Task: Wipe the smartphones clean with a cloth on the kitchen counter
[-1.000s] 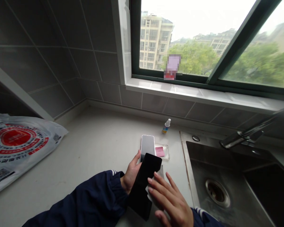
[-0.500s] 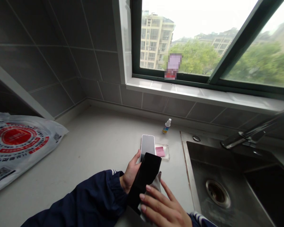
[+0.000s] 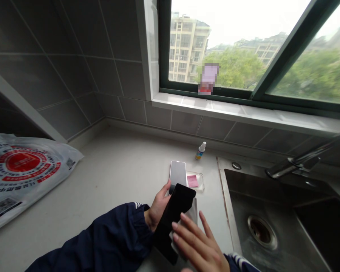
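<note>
Facing forward and down from head over tabletop point(image 3: 124, 170) toward sliding window point(image 3: 292, 49), seemingly near left hand point(image 3: 158, 206) and right hand point(image 3: 206, 247).

The left sleeve point(image 3: 102, 240), navy and wrinkled, gathers at its cuff point(image 3: 143, 223); white stripes point(image 3: 239, 260) mark both it and the right sleeve point(image 3: 232, 266). Left hand point(image 3: 158, 206) and right hand point(image 3: 201, 243) are bare.
</note>
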Demonstrator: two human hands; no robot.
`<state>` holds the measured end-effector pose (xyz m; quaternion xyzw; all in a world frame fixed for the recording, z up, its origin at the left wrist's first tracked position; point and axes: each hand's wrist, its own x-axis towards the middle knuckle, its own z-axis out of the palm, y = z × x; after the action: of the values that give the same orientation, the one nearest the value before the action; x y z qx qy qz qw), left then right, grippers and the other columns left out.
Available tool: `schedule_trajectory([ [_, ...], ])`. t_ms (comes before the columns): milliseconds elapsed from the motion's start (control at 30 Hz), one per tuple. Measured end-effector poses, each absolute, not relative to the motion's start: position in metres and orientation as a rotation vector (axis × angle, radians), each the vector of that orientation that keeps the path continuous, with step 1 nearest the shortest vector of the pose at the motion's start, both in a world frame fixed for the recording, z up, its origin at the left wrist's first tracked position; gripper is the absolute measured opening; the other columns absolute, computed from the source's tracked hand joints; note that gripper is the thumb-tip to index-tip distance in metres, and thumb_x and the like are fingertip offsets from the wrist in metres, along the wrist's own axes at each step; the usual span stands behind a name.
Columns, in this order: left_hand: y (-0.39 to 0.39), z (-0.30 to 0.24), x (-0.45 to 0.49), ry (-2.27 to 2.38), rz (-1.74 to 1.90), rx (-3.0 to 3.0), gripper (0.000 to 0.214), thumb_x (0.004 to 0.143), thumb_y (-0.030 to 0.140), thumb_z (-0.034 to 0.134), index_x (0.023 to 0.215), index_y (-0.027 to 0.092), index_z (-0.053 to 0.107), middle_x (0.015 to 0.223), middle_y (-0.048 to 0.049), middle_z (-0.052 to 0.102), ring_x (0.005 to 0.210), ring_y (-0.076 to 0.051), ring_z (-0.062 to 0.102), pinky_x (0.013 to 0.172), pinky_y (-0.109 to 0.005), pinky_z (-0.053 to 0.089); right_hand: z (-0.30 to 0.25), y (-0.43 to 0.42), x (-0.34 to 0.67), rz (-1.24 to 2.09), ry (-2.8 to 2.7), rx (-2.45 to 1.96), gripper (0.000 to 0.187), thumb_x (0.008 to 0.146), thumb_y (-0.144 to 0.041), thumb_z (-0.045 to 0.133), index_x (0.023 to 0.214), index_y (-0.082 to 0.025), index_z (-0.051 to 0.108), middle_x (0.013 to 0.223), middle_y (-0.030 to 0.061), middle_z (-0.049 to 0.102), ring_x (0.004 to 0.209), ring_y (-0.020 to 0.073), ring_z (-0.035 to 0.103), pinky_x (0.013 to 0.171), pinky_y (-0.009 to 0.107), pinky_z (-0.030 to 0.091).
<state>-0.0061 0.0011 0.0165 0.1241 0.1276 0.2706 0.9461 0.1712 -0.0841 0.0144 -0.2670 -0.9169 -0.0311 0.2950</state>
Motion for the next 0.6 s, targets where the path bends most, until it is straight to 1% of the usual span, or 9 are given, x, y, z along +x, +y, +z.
schedule_trajectory([
  [67, 0.003, 0.02, -0.008, 0.271, 0.544, 0.181, 0.078, 0.088, 0.069, 0.033, 0.122, 0.004, 0.057, 0.095, -0.0158, 0.069, 0.073, -0.019, 0.064, 0.065, -0.026, 0.041, 0.015, -0.086, 0.167, -0.148, -2.468, -0.57, 0.029, 0.098, -0.031, 0.051, 0.12, -0.016, 0.063, 0.131, 0.0033, 0.062, 0.133, 0.0281, 0.046, 0.118, 0.059, 0.005],
  [100, 0.003, 0.021, -0.008, 0.276, 0.542, 0.152, 0.078, 0.087, 0.069, 0.035, 0.121, 0.003, 0.058, 0.096, -0.0166, 0.069, 0.077, -0.021, 0.065, 0.067, -0.026, 0.042, 0.016, -0.086, 0.167, -0.163, -2.475, -0.543, 0.024, 0.098, -0.025, 0.053, 0.116, -0.016, 0.065, 0.13, 0.0017, 0.063, 0.132, 0.0267, 0.048, 0.118, 0.058, 0.006],
  [133, 0.003, 0.021, -0.008, 0.278, 0.545, 0.134, 0.078, 0.087, 0.069, 0.036, 0.12, 0.002, 0.058, 0.097, -0.0172, 0.069, 0.08, -0.021, 0.065, 0.067, -0.026, 0.042, 0.017, -0.085, 0.167, -0.168, -2.473, -0.54, 0.024, 0.098, -0.024, 0.052, 0.115, -0.016, 0.065, 0.13, 0.0019, 0.063, 0.131, 0.0265, 0.048, 0.117, 0.059, 0.006],
  [167, 0.003, 0.021, -0.008, 0.272, 0.538, 0.121, 0.078, 0.087, 0.07, 0.036, 0.119, 0.002, 0.058, 0.096, -0.0169, 0.069, 0.078, -0.021, 0.065, 0.066, -0.026, 0.042, 0.017, -0.084, 0.169, -0.162, -2.48, -0.551, 0.027, 0.099, -0.029, 0.05, 0.117, -0.015, 0.065, 0.131, 0.0035, 0.062, 0.132, 0.0275, 0.047, 0.117, 0.06, 0.007],
  [233, 0.002, 0.02, -0.008, 0.24, 0.497, 0.096, 0.077, 0.086, 0.071, 0.037, 0.118, 0.004, 0.059, 0.088, -0.0143, 0.069, 0.068, -0.018, 0.062, 0.06, -0.026, 0.039, 0.017, -0.082, 0.174, -0.139, -2.489, -0.624, 0.043, 0.101, -0.042, 0.041, 0.125, -0.013, 0.06, 0.135, 0.0082, 0.059, 0.135, 0.0304, 0.043, 0.116, 0.061, 0.007],
  [300, 0.001, 0.018, -0.006, 0.203, 0.468, 0.058, 0.075, 0.085, 0.071, 0.037, 0.116, 0.006, 0.061, 0.08, -0.0103, 0.067, 0.062, -0.016, 0.059, 0.058, -0.025, 0.037, 0.017, -0.079, 0.178, -0.097, -2.459, -0.772, 0.052, 0.101, -0.046, 0.033, 0.134, -0.011, 0.053, 0.139, 0.0118, 0.054, 0.137, 0.0323, 0.038, 0.117, 0.061, 0.01],
  [433, -0.002, 0.016, -0.004, 0.185, 0.471, 0.015, 0.07, 0.086, 0.07, 0.039, 0.113, 0.009, 0.062, 0.081, -0.0084, 0.065, 0.07, -0.016, 0.059, 0.069, -0.028, 0.04, 0.015, -0.077, 0.181, -0.059, -2.405, -0.958, 0.05, 0.102, -0.036, 0.032, 0.142, -0.01, 0.043, 0.147, 0.0132, 0.045, 0.141, 0.0339, 0.032, 0.117, 0.059, 0.014],
  [533, -0.001, 0.016, -0.005, 0.18, 0.468, 0.027, 0.069, 0.087, 0.068, 0.038, 0.113, 0.009, 0.063, 0.081, -0.0078, 0.065, 0.068, -0.015, 0.059, 0.068, -0.027, 0.039, 0.014, -0.078, 0.18, -0.072, -2.4, -0.941, 0.052, 0.101, -0.039, 0.032, 0.143, -0.01, 0.041, 0.148, 0.0132, 0.043, 0.141, 0.0351, 0.031, 0.117, 0.059, 0.012],
  [600, 0.0, 0.014, -0.005, 0.198, 0.471, 0.052, 0.066, 0.088, 0.064, 0.038, 0.113, 0.009, 0.063, 0.08, -0.0069, 0.065, 0.068, -0.016, 0.059, 0.068, -0.027, 0.039, 0.014, -0.078, 0.181, -0.069, -2.424, -0.956, 0.051, 0.1, -0.035, 0.036, 0.144, -0.01, 0.04, 0.149, 0.0127, 0.041, 0.141, 0.0355, 0.031, 0.116, 0.06, 0.013],
])
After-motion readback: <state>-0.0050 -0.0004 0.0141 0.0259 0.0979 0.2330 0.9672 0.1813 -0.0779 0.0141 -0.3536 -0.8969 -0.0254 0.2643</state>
